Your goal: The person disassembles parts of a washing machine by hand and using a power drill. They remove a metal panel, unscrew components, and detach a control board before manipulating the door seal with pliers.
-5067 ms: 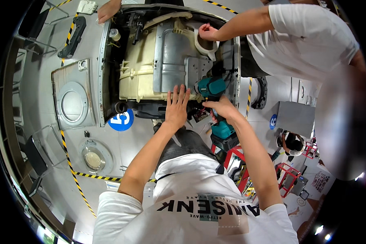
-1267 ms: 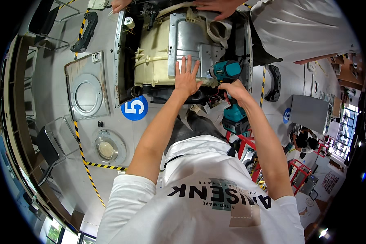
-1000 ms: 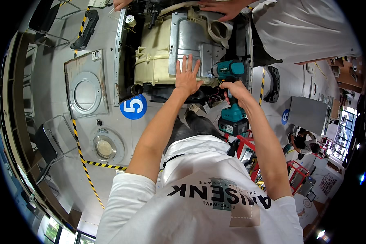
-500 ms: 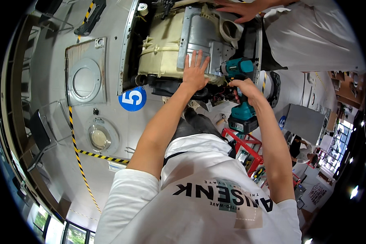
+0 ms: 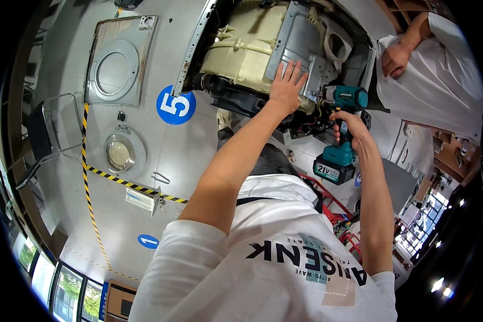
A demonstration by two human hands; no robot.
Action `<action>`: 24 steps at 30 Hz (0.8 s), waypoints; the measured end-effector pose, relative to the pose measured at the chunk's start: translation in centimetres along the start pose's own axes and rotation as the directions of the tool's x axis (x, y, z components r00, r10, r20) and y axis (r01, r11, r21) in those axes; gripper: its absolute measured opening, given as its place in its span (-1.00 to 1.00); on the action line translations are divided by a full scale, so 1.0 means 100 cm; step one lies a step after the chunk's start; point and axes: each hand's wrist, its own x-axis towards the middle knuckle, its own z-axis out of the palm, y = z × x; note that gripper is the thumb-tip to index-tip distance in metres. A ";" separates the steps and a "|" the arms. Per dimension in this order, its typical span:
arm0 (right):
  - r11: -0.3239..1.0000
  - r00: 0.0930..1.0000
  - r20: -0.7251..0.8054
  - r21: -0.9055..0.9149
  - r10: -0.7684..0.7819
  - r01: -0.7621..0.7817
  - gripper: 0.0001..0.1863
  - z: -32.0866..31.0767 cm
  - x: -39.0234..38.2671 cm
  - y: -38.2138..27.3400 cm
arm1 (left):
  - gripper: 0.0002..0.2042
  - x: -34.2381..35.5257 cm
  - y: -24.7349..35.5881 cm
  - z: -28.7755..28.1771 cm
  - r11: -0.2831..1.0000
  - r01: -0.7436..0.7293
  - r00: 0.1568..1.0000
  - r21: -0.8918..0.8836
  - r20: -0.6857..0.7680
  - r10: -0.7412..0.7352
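Note:
My left hand (image 5: 286, 88) lies with fingers stretched out on a grey metal plate (image 5: 292, 43). That plate is fixed over the cream plastic tub (image 5: 241, 56) of an opened washing machine. My right hand (image 5: 354, 129) is wrapped round the grip of a teal cordless impact driver (image 5: 346, 96), a black battery at its base. The driver's nose points left at the plate's lower right corner, near some wires; whether its bit touches a screw I cannot make out.
A co-worker's closed hand (image 5: 396, 60) is at the right, beside the machine. On the floor at left lie a front panel (image 5: 145, 67) with a round opening and a round door (image 5: 139, 155). Black-and-yellow tape (image 5: 123, 182) marks the floor. A chair (image 5: 40, 129) stands far left.
The co-worker's hand has drawn back from the machine's top to their front. My view has turned, so the machine sits further right and tilted. My hands keep their places on plate and driver.

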 end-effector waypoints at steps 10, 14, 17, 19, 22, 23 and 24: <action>0.999 1.000 -0.024 0.035 0.020 -0.019 -0.78 0.003 -0.001 0.001 | -0.20 0.001 0.002 0.003 1.000 0.009 1.000 -0.005 -0.002 -0.009; 0.999 1.000 -0.022 0.033 0.016 -0.015 -0.79 0.004 -0.004 0.000 | -0.20 0.001 0.002 0.002 1.000 0.008 1.000 -0.005 -0.004 -0.008; 1.000 0.999 -0.048 0.026 0.012 -0.011 -0.79 0.006 -0.010 -0.001 | -0.20 -0.001 0.002 -0.002 1.000 0.003 1.000 -0.009 -0.005 -0.003; 0.999 0.999 -0.053 0.034 0.004 -0.003 -0.79 0.007 -0.013 -0.001 | -0.20 -0.002 0.002 -0.004 1.000 -0.007 1.000 -0.017 0.006 0.007; 0.999 0.999 -0.042 0.046 -0.008 0.009 -0.79 0.007 -0.014 -0.001 | -0.20 -0.001 0.001 -0.005 1.000 0.000 1.000 -0.029 0.014 0.001; 0.999 0.999 -0.042 0.040 -0.009 0.011 -0.79 0.006 -0.014 -0.001 | -0.20 -0.001 0.001 -0.005 0.999 -0.006 1.000 -0.035 0.028 0.007; 0.999 0.999 -0.041 0.033 -0.013 0.014 -0.79 0.006 -0.013 -0.001 | -0.20 0.000 0.001 -0.004 0.999 -0.005 1.000 -0.032 0.029 0.006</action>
